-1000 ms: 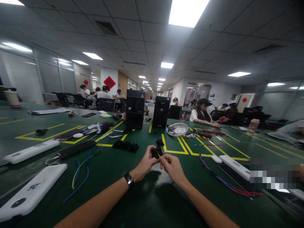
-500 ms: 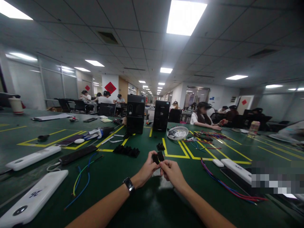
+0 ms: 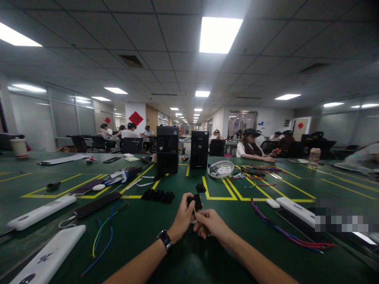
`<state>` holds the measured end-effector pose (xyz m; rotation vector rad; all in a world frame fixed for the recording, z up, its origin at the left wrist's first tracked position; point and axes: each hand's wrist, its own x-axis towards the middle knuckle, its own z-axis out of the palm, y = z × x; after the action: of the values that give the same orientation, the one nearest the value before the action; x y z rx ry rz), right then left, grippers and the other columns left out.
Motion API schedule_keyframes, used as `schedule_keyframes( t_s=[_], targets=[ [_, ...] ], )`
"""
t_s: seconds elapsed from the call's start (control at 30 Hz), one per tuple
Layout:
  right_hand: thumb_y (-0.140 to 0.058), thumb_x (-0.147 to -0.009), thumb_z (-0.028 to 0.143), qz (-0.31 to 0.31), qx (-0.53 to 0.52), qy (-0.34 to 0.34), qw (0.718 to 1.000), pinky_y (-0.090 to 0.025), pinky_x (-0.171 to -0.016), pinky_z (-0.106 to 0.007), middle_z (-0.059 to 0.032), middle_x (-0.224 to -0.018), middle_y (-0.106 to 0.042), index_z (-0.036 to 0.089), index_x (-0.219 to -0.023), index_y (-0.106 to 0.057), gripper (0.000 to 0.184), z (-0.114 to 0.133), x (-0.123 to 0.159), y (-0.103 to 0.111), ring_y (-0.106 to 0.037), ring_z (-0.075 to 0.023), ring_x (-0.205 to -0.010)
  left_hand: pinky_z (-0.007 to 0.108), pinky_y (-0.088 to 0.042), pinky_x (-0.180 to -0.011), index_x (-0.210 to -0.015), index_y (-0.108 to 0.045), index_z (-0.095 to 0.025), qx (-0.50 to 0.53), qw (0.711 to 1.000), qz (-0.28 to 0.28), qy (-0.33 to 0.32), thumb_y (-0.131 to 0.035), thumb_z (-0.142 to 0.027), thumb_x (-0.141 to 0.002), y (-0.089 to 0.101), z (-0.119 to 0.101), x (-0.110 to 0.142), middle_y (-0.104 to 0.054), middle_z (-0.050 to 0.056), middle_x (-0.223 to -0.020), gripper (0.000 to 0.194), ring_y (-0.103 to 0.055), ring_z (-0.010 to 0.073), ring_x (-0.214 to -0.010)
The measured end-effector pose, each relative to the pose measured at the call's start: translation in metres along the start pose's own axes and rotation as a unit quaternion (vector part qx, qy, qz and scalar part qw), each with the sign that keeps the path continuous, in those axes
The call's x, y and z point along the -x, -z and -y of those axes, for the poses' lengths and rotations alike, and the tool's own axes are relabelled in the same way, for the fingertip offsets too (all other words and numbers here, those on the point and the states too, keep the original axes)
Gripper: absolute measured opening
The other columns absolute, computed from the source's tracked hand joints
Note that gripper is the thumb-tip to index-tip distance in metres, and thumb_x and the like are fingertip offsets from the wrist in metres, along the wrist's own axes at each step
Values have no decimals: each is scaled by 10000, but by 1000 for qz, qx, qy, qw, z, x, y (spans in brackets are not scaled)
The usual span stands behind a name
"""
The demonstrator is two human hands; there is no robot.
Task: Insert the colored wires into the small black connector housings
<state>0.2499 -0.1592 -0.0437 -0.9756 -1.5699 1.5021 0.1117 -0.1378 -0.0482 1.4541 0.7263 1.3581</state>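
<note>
My left hand (image 3: pixel 184 216), with a watch on its wrist, is closed around a small black block (image 3: pixel 196 200) that looks like a terminal block. Just below it, my right hand (image 3: pixel 208 223) pinches a thin yellow-green wire (image 3: pixel 195 210). The wire runs up to the block's lower side; whether its end sits inside cannot be seen. Beyond my hands lies another small black block (image 3: pixel 200 187). A row of similar black pieces (image 3: pixel 158 195) lies to the left of it.
Two black computer towers (image 3: pixel 167 150) stand at the back. A white basket (image 3: pixel 220 169) and tangled wires (image 3: pixel 260 171) lie to the right. Loose blue and green wires (image 3: pixel 102 234) and white power banks (image 3: pixel 44 213) are on the left. Red and blue wires (image 3: pixel 284 228) lie at right.
My right hand has moved down and slightly back from the black block, exposing more of the yellow-green wire. My left hand still holds the block. The camera view has tilted upward.
</note>
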Motion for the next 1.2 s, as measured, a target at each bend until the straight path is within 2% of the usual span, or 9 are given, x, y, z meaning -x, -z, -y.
schedule_keyframes(
  t_s=[0.13,0.3,0.4,0.6,0.8,1.03,1.2],
  targets=[
    [-566,-792,491,1,8,19,1000,-213,-367,-170,63,-527,-485,121,-836,-609,375,4,3,-4,-338,-29,-363,311,-490,-764,-1037,-440,-228,-65,997,-11,-35,-481,-397,-842,7,-6,-4,-609,53,-1006,261,-625,182,-839],
    [-533,-815,407,-32,44,24,998,-171,-354,-180,87,-492,-408,137,-799,-600,278,6,4,-6,-285,-34,-350,318,-478,-815,-1043,-488,-220,-120,990,3,-72,-471,-355,-853,8,-10,-7,-607,54,-1001,234,-618,188,-864],
    [-512,-824,408,-32,45,22,998,-168,-356,-180,86,-486,-403,138,-789,-596,284,5,5,-6,-287,-37,-352,320,-485,-810,-1046,-499,-213,-107,992,18,-63,-465,-345,-855,7,-12,-6,-603,62,-1027,235,-621,187,-857],
    [-526,-818,433,-18,38,29,999,-181,-355,-179,88,-492,-405,137,-801,-601,306,5,6,-7,-272,-34,-351,311,-505,-763,-930,-517,-201,-59,997,31,-43,-459,-278,-824,6,-17,-2,-518,82,-1276,143,-624,157,-783],
    [-508,-833,460,-4,50,17,999,-229,-368,-173,75,-519,-435,135,-814,-602,339,1,4,-8,-309,-33,-365,302,-511,-699,-1056,-509,-216,-49,998,5,-35,-447,-276,-811,3,-12,-3,-567,74,-1182,260,-633,165,-808],
    [-474,-864,455,39,59,18,997,-268,-380,-172,61,-543,-444,129,-860,-615,355,5,11,-13,-339,-38,-387,267,-493,-617,-831,-563,-170,-80,995,7,-51,-422,-249,-793,3,-15,-2,-620,67,-1089,166,-607,131,-652],
    [-464,-875,424,36,45,31,998,-246,-372,-170,70,-542,-428,132,-888,-625,333,6,11,-13,-320,-33,-379,270,-490,-642,-802,-590,-161,-180,980,-4,-84,-457,-234,-789,9,-15,-5,-665,73,-1014,151,-615,131,-610]
  ],
)
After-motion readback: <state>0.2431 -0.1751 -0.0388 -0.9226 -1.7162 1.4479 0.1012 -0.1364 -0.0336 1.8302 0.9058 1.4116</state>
